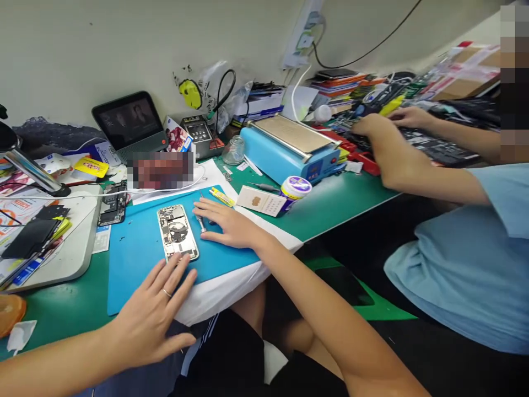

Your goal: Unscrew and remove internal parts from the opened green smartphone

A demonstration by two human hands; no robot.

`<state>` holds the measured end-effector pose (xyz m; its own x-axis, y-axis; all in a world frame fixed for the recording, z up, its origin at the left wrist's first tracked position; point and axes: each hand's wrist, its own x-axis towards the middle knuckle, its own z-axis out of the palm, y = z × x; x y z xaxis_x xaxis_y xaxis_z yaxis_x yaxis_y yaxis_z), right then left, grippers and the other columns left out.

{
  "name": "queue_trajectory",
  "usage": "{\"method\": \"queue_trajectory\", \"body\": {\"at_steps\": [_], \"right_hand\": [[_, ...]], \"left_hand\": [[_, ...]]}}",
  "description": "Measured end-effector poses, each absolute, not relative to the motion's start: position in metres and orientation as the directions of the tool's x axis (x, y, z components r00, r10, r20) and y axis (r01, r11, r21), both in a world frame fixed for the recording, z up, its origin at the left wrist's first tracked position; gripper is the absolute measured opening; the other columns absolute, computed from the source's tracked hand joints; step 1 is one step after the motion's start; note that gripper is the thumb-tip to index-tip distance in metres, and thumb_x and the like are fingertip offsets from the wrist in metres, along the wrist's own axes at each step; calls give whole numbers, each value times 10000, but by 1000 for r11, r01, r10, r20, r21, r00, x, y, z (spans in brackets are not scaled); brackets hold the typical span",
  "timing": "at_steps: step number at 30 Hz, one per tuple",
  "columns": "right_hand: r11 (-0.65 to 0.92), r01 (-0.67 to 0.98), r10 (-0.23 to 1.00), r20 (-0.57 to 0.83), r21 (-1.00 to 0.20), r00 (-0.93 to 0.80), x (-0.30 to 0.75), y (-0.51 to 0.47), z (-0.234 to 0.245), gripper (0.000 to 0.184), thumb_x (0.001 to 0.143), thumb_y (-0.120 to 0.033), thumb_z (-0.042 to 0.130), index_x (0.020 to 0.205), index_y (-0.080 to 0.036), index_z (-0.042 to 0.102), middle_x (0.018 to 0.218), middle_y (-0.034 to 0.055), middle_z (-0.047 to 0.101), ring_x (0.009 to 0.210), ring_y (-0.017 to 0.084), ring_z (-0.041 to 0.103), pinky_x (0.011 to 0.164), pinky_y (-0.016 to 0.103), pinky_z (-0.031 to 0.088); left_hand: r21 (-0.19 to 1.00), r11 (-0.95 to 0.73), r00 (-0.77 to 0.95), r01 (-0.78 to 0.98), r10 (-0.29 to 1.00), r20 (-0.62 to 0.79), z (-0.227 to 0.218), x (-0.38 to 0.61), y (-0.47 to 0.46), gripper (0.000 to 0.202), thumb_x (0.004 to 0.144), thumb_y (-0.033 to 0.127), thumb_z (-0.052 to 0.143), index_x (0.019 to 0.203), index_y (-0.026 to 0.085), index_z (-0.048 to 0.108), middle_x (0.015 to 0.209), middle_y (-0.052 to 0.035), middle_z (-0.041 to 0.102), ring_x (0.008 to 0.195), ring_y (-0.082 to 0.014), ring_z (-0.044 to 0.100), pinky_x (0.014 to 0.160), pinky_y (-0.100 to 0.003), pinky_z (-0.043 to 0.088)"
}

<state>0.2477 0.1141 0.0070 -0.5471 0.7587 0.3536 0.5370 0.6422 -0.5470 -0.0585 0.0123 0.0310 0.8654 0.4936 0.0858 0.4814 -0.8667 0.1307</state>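
An opened phone (178,231) lies on the blue mat (136,270), its inner parts facing up. My left hand (155,309) is open, fingers spread, with the fingertips at the phone's lower edge. A ring is on one finger. To the right of the phone, my right hand (227,223) rests low over the mat with its fingers stretched out and apart. Beneath its fingers shows a metal screwdriver (201,223), partly hidden, beside something dark. A yellow tube (222,197) lies just beyond that hand.
A cigarette box (260,200) and a white-and-purple tub (295,190) stand right of the mat, before a blue heating machine (285,151). Another phone body (112,204) lies at left, near a cluttered white tray (82,242). A co-worker's arm (397,149) is at right.
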Motion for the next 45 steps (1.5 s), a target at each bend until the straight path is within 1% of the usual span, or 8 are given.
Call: {"method": "queue_trajectory", "body": {"at_steps": [7, 16, 23, 30, 34, 38, 41, 45], "right_hand": [[642, 557, 760, 340, -528, -554, 248, 113, 4, 514, 986, -504, 675, 1488, -431, 591, 1653, 5, 465, 1594, 281, 349, 1313, 563, 378], [661, 597, 746, 317, -454, -586, 246, 108, 10, 503, 1027, -441, 644, 1496, -266, 602, 1653, 105, 472, 1586, 334, 370, 1265, 614, 405], [704, 603, 710, 356, -376, -607, 245, 106, 12, 449, 1025, -375, 655, 1449, -231, 645, 1625, 169, 501, 1553, 378, 420, 1211, 622, 464], [762, 564, 647, 419, -319, -637, 249, 104, 8, 273, 1032, -288, 635, 1257, -220, 773, 1590, 195, 534, 1530, 360, 463, 1207, 586, 483], [796, 530, 602, 470, -291, -646, 249, 100, 10, 238, 1029, -269, 647, 1223, -209, 769, 1520, 164, 616, 1469, 331, 545, 1178, 578, 525], [830, 487, 553, 511, -272, -658, 249, 93, 13, 222, 1041, -238, 627, 1222, -176, 740, 1427, 139, 695, 1458, 303, 561, 1169, 539, 555], [856, 454, 512, 531, -247, -676, 249, 88, 16, 222, 1049, -233, 615, 1217, -130, 717, 1384, 164, 717, 1453, 298, 567, 1156, 500, 575], [871, 464, 477, 499, -160, -724, 250, 82, 19, 186, 1045, -243, 629, 1168, -135, 718, 1344, 159, 740, 1389, 317, 629, 1132, 539, 584]], "left_hand": [[216, -870, 894, 443, 448, -28, 29, -64, 12, 1266, 867, 497, 760, 1683, 271, -181, 1738, -114, 185, 1602, -365, 255, 1249, -591, 454], [150, -869, 879, 472, 451, -156, 33, -64, 4, 1199, 856, 289, 759, 1705, 190, -82, 1770, -116, 76, 1641, -346, 168, 1310, -523, 317], [77, -891, 891, 448, 438, -117, 37, -61, 6, 1095, 844, 360, 785, 1694, 133, 133, 1771, -141, 130, 1648, -339, 171, 1296, -493, 258], [8, -904, 904, 428, 428, 1, 33, -61, 5, 1109, 772, 376, 844, 1672, 113, 252, 1761, -154, 227, 1665, -306, -38, 1308, -453, -43], [-8, -910, 910, 415, 415, 0, 32, -60, 4, 1007, 849, 409, 791, 1663, 104, 284, 1748, -168, 269, 1661, -315, -71, 1304, -466, -37], [-24, -908, 908, 419, 418, 32, 31, -59, 4, 874, 961, 540, 676, 1641, 106, 339, 1725, -165, 330, 1658, -318, 43, 1303, -465, 0], [-32, -905, 905, 424, 422, 53, 30, -57, 4, 875, 936, 598, 704, 1605, 118, 408, 1695, -153, 395, 1644, -312, 112, 1304, -452, -8], [-17, -901, 899, 434, 432, 66, 25, -55, 2, 942, 863, 612, 795, 1587, 120, 447, 1686, -149, 409, 1648, -323, 33, 1312, -464, -25]]}}
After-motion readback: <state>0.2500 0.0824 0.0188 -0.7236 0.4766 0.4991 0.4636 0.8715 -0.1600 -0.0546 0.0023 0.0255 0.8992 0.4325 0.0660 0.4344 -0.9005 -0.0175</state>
